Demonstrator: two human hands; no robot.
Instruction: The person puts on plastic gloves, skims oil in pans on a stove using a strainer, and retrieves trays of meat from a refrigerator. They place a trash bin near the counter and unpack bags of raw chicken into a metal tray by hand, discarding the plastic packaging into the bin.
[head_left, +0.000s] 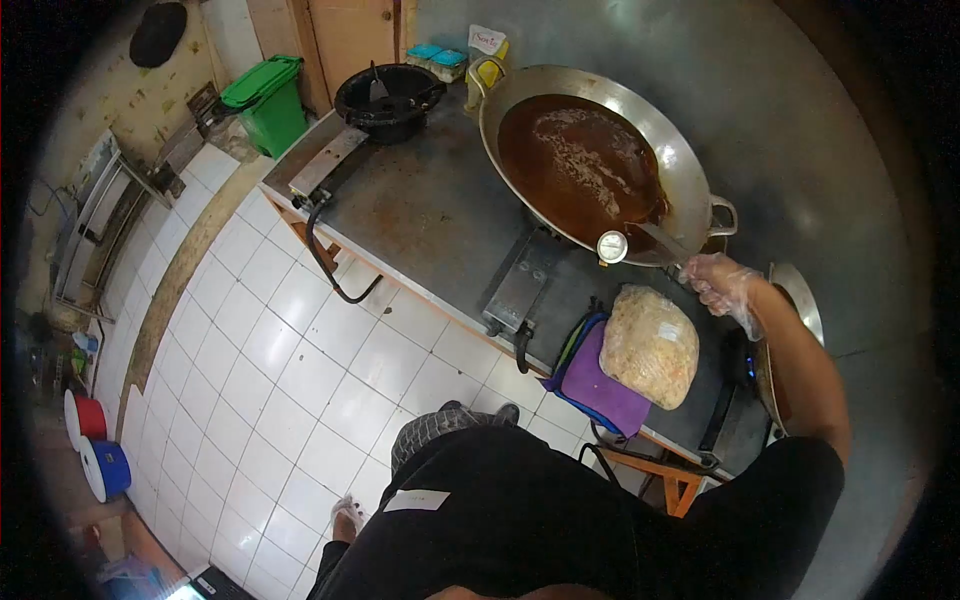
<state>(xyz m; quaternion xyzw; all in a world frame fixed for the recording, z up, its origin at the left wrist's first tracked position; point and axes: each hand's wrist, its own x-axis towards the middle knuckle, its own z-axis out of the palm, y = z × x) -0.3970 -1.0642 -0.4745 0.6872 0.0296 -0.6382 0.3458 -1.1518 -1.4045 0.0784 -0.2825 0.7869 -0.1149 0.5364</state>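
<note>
Currently grasping spatula by its rear end with right hand; likely stiff, light, slippery when oily. Beyond fingers: wok, probably heavy. Cannot tell grip of left hand.

we see a glossy white-tiled floor, a plain grey wall, a brown wooden door and, leftward, a stained yellowish wall.

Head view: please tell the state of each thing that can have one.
Right hand: gloved, gripping utensil
Utensil: dipped in brown liquid
Wok: partly filled
Thermometer: at wok's rim, reading illegible
Bag: full, on purple cloth
Rightmost burner: lit
Green bin: lid appears down
Left hand: lowered, grip unclear
</note>
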